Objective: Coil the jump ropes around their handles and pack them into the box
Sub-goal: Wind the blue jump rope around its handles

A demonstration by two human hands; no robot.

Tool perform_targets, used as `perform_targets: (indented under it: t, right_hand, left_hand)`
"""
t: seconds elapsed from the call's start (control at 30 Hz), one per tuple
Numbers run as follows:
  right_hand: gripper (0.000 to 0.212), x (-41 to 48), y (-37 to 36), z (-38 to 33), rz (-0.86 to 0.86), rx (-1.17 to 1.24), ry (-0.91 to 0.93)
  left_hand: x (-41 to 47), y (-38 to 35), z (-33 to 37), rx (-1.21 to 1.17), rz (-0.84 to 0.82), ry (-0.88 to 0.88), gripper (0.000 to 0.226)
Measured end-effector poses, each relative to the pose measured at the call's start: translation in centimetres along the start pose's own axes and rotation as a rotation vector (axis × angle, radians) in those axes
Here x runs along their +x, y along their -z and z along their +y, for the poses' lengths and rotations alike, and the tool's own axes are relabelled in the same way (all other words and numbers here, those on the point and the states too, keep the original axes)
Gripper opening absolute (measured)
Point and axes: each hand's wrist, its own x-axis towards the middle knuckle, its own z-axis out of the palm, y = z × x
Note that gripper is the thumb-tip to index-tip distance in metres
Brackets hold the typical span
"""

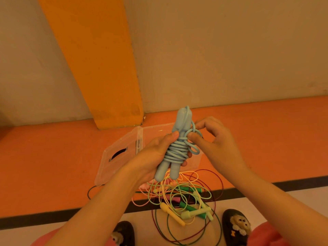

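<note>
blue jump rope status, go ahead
Left hand grips light blue jump rope, cord coiled round both handles. Right hand pinches the loose loop. Not yet in clear plastic box; nothing blocking.

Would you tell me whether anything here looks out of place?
The other jump ropes lie in a tangled heap on the floor near the box. The blue rope in the left hand has loose loops, pinched by the right hand.

The wound rope [177, 150] sits in the left hand [154, 155], the right hand [214, 139] pinching at its right side. Behind both hands, the box [156, 128] lies on the floor [53, 157]; beneath them, nearer, loose ropes [186, 197] sprawl.
</note>
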Motion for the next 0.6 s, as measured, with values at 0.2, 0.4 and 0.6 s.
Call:
perform_targets:
  t: [0.2,0.4,0.6]
  right_hand:
    - [0.023,-0.5,-0.3,0.1,0.126,0.059,0.038]
    - [0.009,0.1,-0.3,0.0,0.172,-0.118,0.278]
    - [0.014,0.5,-0.4,0.5,0.162,-0.216,0.324]
  left_hand:
    - [-0.1,0.3,0.0,0.038,-0.034,-0.02,0.039]
    - [0.0,-0.1,-1.4,0.035,0.033,-0.023,0.038]
    - [0.3,0.3,-1.9,0.163,0.188,-0.157,0.042]
